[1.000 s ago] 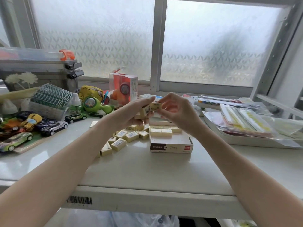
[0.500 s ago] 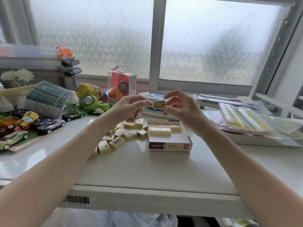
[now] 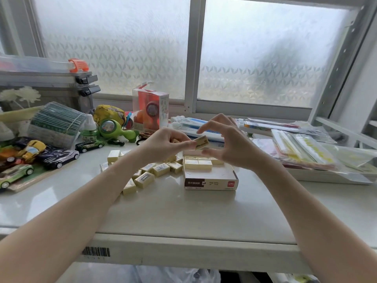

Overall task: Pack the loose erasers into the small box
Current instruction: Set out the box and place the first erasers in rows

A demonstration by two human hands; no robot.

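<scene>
The small open box (image 3: 211,183), white with a brown label, lies on the white table (image 3: 183,211). A few cream erasers (image 3: 197,164) fill its far end. Several loose erasers (image 3: 152,172) lie in a pile just left of the box. My left hand (image 3: 163,146) pinches one eraser (image 3: 202,142) by its left end, held tilted above the box's far edge. A second eraser seems tucked in that hand's curled fingers. My right hand (image 3: 230,146) curves around the eraser's right side, its thumb just under it and its forefinger lifted clear above.
Toy cars (image 3: 57,158) and a green toy (image 3: 111,129) crowd the left side of the table. An orange boxed toy (image 3: 151,109) stands behind the hands. Plastic-wrapped stationery packs (image 3: 302,152) are stacked at the right, and a toothpaste box (image 3: 193,124) lies behind.
The eraser has tilted and my right forefinger has come off its top. My left fingertips now carry the eraser, while both hands stay above the box.
</scene>
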